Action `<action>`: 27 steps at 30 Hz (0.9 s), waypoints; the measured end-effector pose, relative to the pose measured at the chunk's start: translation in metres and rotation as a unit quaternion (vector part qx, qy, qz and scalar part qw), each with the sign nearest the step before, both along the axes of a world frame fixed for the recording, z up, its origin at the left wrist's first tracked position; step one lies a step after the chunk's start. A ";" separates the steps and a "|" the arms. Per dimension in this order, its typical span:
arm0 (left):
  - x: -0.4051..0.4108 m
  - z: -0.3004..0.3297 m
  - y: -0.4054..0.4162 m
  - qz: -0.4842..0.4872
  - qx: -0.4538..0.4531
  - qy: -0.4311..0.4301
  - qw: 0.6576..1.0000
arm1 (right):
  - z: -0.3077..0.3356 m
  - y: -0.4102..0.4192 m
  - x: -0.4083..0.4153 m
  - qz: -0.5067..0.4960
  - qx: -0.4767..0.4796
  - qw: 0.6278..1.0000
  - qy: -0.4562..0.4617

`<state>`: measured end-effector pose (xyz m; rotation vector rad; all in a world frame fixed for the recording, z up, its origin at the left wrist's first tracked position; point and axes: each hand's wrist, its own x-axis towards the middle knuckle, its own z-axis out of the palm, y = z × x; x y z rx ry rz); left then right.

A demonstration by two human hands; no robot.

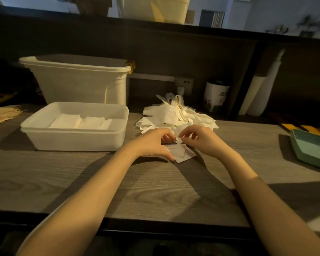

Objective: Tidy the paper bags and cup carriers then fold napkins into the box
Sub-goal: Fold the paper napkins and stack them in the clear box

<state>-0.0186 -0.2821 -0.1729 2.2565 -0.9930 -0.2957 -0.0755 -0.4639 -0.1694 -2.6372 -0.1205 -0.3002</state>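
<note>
A white napkin (181,154) lies partly folded on the wooden counter (155,191) between my hands. My left hand (153,143) pinches its upper edge, thumb down beside the lower left corner. My right hand (196,138) pinches the raised top corner. Behind them sits a loose heap of unfolded napkins (175,115). To the left stands a shallow white plastic box (74,137) holding folded napkins (81,122) laid flat.
A tall white bin (78,84) stands behind the box. Flat brown paper bags (2,115) lie at the far left. A white printed cup (215,96) and stacked paper cups (260,89) stand at the back right. A green tray (310,148) sits at the right edge.
</note>
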 end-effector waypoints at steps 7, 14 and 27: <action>0.005 -0.004 0.000 0.025 -0.016 -0.016 0.999 | 0.000 0.002 0.000 -0.003 0.002 1.000 -0.004; 0.007 -0.007 -0.008 0.098 -0.147 0.043 0.983 | 0.008 0.010 -0.008 0.002 0.110 0.993 0.038; -0.007 0.002 -0.018 0.144 -0.401 0.325 0.845 | 0.003 0.020 -0.002 -0.057 0.316 0.947 0.010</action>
